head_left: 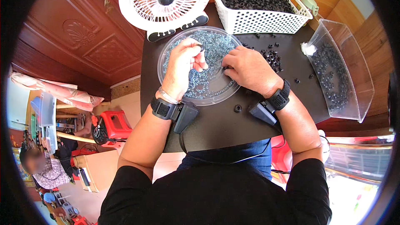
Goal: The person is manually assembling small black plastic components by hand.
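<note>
My left hand (181, 64) is raised over a round clear tray (208, 101), its thumb and forefinger pinching a small black ring-like part (200, 48). Many small bluish, see-through pieces (177, 50) fill much of the tray. At the tray's right side, my right hand (252, 68) has its fingers drawn together; something dark shows at the fingertips, too small and covered to make out. Loose black parts (273, 60) lie in a heap just beyond the right hand. One more black ring part (237, 108) sits alone on the dark table in front of the tray.
A white perforated basket (266, 25) full of black parts stands at the back. To its left is a white fan (166, 23). A clear open bin (360, 79) with dark parts stands on the right. Wrist devices with a cable (227, 163) hang near the table edge (208, 148).
</note>
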`<state>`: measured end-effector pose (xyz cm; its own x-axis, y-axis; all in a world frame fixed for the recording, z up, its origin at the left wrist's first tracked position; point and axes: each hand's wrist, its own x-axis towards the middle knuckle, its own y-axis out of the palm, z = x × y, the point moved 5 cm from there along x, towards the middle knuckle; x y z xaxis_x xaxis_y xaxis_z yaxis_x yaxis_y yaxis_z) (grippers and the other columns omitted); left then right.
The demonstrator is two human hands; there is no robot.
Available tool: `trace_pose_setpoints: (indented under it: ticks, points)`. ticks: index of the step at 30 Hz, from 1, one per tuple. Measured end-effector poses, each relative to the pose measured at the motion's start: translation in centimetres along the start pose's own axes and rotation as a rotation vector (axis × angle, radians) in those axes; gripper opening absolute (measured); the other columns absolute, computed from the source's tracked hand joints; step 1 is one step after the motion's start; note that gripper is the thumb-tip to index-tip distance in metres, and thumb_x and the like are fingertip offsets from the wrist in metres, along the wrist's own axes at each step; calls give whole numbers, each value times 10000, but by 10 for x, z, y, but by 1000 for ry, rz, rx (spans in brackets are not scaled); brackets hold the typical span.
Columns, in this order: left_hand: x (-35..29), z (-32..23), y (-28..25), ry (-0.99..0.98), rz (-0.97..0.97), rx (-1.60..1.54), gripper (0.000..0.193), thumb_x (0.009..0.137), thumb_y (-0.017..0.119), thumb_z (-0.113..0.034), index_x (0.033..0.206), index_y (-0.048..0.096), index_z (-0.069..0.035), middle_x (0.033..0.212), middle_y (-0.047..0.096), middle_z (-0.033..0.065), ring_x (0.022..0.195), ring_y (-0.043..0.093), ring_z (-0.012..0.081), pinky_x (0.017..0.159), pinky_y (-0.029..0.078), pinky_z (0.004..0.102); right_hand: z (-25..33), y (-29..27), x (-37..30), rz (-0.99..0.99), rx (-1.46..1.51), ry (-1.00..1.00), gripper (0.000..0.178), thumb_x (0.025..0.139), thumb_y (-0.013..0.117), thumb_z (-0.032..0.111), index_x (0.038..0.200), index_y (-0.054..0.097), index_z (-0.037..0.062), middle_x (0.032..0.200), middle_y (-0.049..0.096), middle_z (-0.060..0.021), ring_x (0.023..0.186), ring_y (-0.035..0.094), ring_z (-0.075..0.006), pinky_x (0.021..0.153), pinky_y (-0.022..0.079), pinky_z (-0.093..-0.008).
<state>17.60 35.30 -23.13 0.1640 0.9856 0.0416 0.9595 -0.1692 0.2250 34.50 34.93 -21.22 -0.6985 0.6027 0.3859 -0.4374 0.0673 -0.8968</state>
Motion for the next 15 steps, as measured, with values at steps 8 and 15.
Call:
trace_pose_setpoints:
  ticks: [8,15]
  points:
    - [-1,5,6,-46,34,27,180,912,472,-197,952,547,-37,761,588,50,665,594,163,613,448,250,3,9,6,-68,-73,37,66,737,587,111,757,592,48,793,589,-119,813,589,-297,734,495,-405]
    - [-7,0,22,-15,111,105,174,934,450,-159,967,555,-25,768,588,47,662,584,144,615,443,246,1,14,6,-122,0,76,70,724,584,89,773,589,39,785,579,-128,813,585,-320,742,495,-417]
